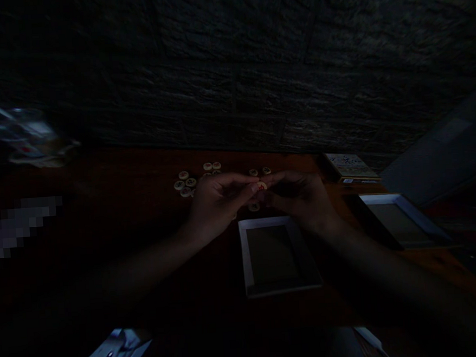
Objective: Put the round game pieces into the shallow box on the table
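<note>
My left hand [217, 199] and my right hand [302, 196] meet over the middle of the dark wooden table. Between their thumbs and fingertips sits a round Chinese chess piece [262, 186] with a red character facing up; both hands are closed on it. Behind my left hand lie several more pieces, one pair [211, 166] near the wall and a cluster [184, 184] to the left. Two pieces [260, 171] show beyond my fingertips, and another piece [254, 206] lies below them. My hands hide part of the group. The light is very dim.
An open shallow box [246, 259] stands just in front of my hands. To the right lie another shallow box part [417, 212] and a flat printed box [353, 166]. A clear container [35, 135] stands far left. A rough stone wall [231, 81] borders the table's back.
</note>
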Demonstrator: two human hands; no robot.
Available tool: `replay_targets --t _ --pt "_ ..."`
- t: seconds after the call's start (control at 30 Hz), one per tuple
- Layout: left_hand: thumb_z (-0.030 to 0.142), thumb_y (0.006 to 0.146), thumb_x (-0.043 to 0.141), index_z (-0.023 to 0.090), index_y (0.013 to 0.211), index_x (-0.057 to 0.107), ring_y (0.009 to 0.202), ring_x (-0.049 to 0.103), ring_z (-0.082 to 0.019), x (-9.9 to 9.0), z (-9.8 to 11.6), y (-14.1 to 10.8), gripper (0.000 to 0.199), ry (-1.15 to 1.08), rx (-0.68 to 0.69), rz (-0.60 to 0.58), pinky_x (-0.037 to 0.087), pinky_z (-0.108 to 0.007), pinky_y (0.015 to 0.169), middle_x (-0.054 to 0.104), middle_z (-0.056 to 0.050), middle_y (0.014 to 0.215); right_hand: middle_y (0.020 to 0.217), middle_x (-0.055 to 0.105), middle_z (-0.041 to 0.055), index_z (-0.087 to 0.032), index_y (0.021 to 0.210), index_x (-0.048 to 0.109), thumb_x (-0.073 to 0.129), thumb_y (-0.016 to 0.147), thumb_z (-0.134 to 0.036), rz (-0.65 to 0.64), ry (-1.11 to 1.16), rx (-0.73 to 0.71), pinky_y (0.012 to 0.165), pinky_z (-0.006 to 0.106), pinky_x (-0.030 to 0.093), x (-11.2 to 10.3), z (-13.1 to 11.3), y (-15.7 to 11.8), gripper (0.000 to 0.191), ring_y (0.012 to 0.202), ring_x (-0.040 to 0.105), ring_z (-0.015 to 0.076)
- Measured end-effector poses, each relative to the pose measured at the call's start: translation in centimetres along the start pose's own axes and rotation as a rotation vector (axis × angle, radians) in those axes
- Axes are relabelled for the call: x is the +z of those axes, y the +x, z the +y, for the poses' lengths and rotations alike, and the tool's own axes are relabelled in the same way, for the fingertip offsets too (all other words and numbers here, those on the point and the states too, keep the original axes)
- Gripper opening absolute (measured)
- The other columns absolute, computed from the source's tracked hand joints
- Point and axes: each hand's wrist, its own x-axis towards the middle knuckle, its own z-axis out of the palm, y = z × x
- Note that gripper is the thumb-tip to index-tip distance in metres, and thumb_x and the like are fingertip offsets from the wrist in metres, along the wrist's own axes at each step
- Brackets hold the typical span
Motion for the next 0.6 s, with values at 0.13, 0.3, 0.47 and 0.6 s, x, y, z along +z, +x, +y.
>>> replay_targets --t 0.13,0.3,0.47,0.6 --pt "0.035 0.080 0.087 0.016 0.099 0.080 0.090 0.080 -0.024 0.08 0.08 -0.03 0.027 -0.070 -0.029 0.003 0.066 -0.035 0.082 0.083 -0.009 0.099 0.090 0.082 0.0055 -0.020 0.095 0.082 0.093 0.073 -0.033 0.058 -0.093 -0.071 0.072 0.030 0.064 -0.02 0.07 -0.17 0.028 0.078 0.077 0.0180" --pt "0.033 0.083 0.085 0.017 0.101 0.081 0.096 0.079 -0.023 -0.19 -0.24 0.20 0.025 -0.205 -0.072 -0.037 0.064 -0.036 0.091 0.082 -0.009 0.107 0.095 0.083 0.0041 -0.024 0.101 0.083 0.090 0.078 -0.031 0.061 -0.117 -0.137 0.072 0.027 0.063 -0.07 -0.20 -0.17 0.025 0.080 0.078 0.0172" --pt "0.026 0.080 0.087 0.016 0.095 0.081 0.094 0.078 -0.020 -0.17 -0.12 0.25 0.018 -0.263 -0.138 -0.057 0.062 -0.033 0.090 0.081 -0.008 0.105 0.094 0.082 0.0026 -0.025 0.105 0.082 0.089 0.078 -0.028 0.015 -0.192 -0.183 0.071 0.026 0.063 -0.14 -0.17 -0.23 0.028 0.079 0.078 0.0158" --pt "0.024 0.079 0.088 0.015 0.092 0.080 0.090 0.077 -0.018 -0.16 0.03 0.32 0.018 -0.303 -0.206 -0.089 0.063 -0.031 0.086 0.080 -0.007 0.099 0.091 0.078 0.0027 -0.022 0.108 0.080 0.089 0.079 -0.025 0.029 -0.322 -0.242 0.066 0.023 0.060 -0.28 -0.39 -0.48 0.030 0.075 0.074 0.0136"
